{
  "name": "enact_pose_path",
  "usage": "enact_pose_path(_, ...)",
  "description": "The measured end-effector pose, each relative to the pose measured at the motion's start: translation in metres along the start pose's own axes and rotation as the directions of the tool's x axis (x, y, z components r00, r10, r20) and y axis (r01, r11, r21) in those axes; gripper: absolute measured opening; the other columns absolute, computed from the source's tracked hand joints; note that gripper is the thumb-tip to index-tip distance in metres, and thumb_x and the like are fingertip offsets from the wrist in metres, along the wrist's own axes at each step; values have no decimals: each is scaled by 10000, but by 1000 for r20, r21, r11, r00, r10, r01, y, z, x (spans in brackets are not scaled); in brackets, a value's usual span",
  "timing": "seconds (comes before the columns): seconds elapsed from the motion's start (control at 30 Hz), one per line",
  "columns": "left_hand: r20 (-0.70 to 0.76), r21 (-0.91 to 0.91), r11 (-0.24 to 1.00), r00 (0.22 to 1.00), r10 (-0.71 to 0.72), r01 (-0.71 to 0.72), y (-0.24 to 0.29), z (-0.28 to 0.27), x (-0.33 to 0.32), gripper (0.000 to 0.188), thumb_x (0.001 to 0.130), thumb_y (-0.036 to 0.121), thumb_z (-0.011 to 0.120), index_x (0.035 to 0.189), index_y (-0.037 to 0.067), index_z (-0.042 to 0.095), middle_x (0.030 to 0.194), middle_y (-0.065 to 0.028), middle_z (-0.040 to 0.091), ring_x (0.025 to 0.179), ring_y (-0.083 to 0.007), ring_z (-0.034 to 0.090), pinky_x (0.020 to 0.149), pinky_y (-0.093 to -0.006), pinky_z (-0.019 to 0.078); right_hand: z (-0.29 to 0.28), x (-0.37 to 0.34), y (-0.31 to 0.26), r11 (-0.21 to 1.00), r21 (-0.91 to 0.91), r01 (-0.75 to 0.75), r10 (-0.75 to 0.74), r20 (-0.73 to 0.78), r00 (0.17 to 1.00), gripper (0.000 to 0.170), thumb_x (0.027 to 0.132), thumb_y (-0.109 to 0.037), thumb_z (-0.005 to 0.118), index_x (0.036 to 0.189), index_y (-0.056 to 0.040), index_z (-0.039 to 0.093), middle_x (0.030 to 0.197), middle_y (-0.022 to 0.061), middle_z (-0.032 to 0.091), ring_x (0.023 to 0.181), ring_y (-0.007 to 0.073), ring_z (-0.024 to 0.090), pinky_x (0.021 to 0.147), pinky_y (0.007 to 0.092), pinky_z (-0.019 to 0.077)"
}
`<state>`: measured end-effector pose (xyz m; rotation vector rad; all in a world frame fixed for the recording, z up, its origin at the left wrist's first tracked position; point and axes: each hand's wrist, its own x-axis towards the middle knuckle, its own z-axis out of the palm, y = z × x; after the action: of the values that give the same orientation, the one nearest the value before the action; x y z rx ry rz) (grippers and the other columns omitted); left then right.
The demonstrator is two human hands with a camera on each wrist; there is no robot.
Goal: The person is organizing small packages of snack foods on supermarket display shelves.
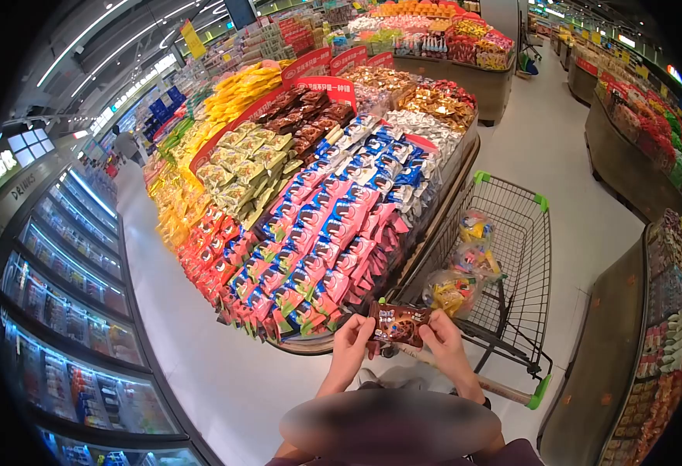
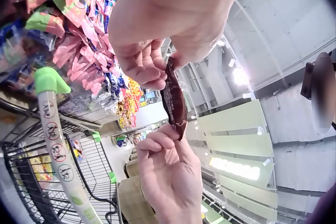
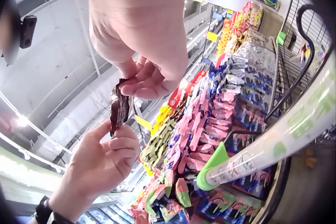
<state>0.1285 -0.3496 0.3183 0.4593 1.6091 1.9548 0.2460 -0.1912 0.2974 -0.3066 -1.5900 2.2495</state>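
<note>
A small dark brown snack packet [image 1: 397, 323] with printed lettering is stretched between both hands in front of the body. My left hand [image 1: 350, 342] pinches its left end between thumb and fingers, and my right hand [image 1: 445, 346] pinches the right end. Edge-on in the left wrist view, the packet [image 2: 174, 98] looks thin, with the right hand [image 2: 173, 176] at its lower end. From the right wrist, the left hand [image 3: 102, 155] shows at the packet's [image 3: 119, 106] lower end, thumb and fingertips at its edge.
Just ahead stands a shopping cart [image 1: 511, 241] with green corners, holding several clear bags of colourful items [image 1: 453, 291]. A large display of wrapped snacks [image 1: 310, 225] fills the left front. Drinks coolers [image 1: 85, 334] line the far left; more shelves [image 1: 651, 342] stand on the right.
</note>
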Motion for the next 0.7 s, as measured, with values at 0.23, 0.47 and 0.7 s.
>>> enact_pose_path(0.23,-177,64,998,984,21,-10,20,-32,-7,303,1043,276,503,809,85,523,608,61,445,484,-25,362,440,-209,271,49,23,15,990,114,-86,85,16,996,209,1046,-231,480,961,-43,509,819,11,594,652,71,530,569,236,441)
enact_pose_path(0.47,-251,143,986,960,123,-89,32,-102,-20,343,1034,272,527,755,72,525,586,58,446,501,-18,366,452,-216,262,129,50,38,991,-16,-131,130,-64,989,357,1054,-293,458,914,-19,638,640,-29,521,518,50,458,478,221,368)
enact_pose_path(0.7,-397,76,976,891,220,-206,53,-187,-31,314,1021,186,547,733,62,537,585,74,442,490,-13,366,440,-213,267,223,76,55,935,-331,126,-153,-56,987,347,1030,-249,513,784,-9,564,575,-37,452,519,17,419,439,235,380)
